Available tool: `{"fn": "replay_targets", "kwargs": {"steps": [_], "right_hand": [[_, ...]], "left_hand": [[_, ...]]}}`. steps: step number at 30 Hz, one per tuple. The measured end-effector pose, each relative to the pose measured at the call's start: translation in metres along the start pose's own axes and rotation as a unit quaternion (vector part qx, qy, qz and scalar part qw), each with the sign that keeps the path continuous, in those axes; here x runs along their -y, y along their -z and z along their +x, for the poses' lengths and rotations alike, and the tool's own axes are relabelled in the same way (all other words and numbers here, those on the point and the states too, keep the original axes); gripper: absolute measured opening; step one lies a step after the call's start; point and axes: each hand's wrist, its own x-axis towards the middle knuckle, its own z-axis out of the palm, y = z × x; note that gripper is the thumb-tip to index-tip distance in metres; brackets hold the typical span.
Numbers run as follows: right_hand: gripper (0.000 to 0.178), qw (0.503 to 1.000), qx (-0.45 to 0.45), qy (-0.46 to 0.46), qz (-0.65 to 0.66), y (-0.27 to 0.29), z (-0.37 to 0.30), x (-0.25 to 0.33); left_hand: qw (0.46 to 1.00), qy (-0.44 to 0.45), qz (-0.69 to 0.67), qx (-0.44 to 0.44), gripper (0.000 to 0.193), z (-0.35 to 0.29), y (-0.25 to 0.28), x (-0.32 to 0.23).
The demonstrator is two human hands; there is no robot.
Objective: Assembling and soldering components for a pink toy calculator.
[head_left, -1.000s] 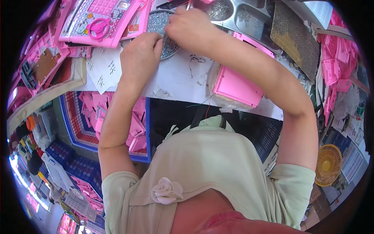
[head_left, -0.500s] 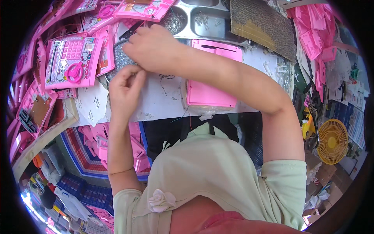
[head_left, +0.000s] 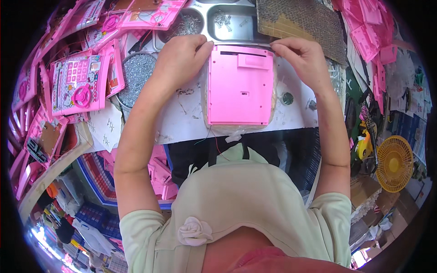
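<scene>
A flat pink plastic casing [head_left: 232, 98], with a slot along its far edge and a raised block, lies on a clear-wrapped pad in front of me. At its far left corner is my left hand [head_left: 182, 61], fingers curled and thumb pressed against them; what they hold, if anything, is hidden. My right hand [head_left: 302, 59] is at the far right corner, thumb and forefinger pinched together, and anything between them is too small to make out. A round dish [head_left: 157, 57] full of small silver screws [head_left: 136, 75] stands left of my left hand.
A metal compartment tray [head_left: 207, 27] with small metal parts stands at the back, beside a brown textured board [head_left: 300, 27]. Pink toy casings with keypads [head_left: 77, 86] are heaped at left. More pink parts [head_left: 362, 41] lie at far right, above a yellow basket [head_left: 394, 164].
Both hands have left the screw dish. My left hand moved right to the casing's far left corner, and my right hand swung across to its far right corner, uncovering the casing.
</scene>
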Motion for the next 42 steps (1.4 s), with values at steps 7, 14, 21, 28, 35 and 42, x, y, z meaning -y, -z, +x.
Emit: {"fn": "replay_targets", "kwargs": {"steps": [7,14,21,28,35,42], "right_hand": [[0.023,0.982,0.090,0.059,-0.152,0.004,0.017,0.011],[0.017,0.965,0.197,0.040,-0.167,0.013,0.038,0.020],[0.015,0.932,0.297,0.009,-0.206,0.016,0.064,0.042],[0.012,0.952,0.225,0.054,-0.202,0.022,0.053,0.047],[0.012,0.967,-0.020,0.232,-0.108,-0.017,-0.042,0.007],[0.022,0.950,-0.102,0.269,-0.118,-0.043,-0.060,-0.008]], "left_hand": [[0.988,0.000,0.076,0.137,0.035,0.019,0.020,-0.004],[0.983,0.001,0.046,0.180,0.035,0.029,0.028,-0.007],[0.994,-0.026,-0.029,0.101,0.029,0.002,0.021,-0.001],[0.996,-0.042,0.050,0.067,0.025,-0.018,0.011,-0.014],[0.997,-0.043,0.046,0.034,0.030,-0.025,0.006,-0.026],[0.996,0.085,0.022,0.017,0.036,-0.056,0.037,0.004]]}}
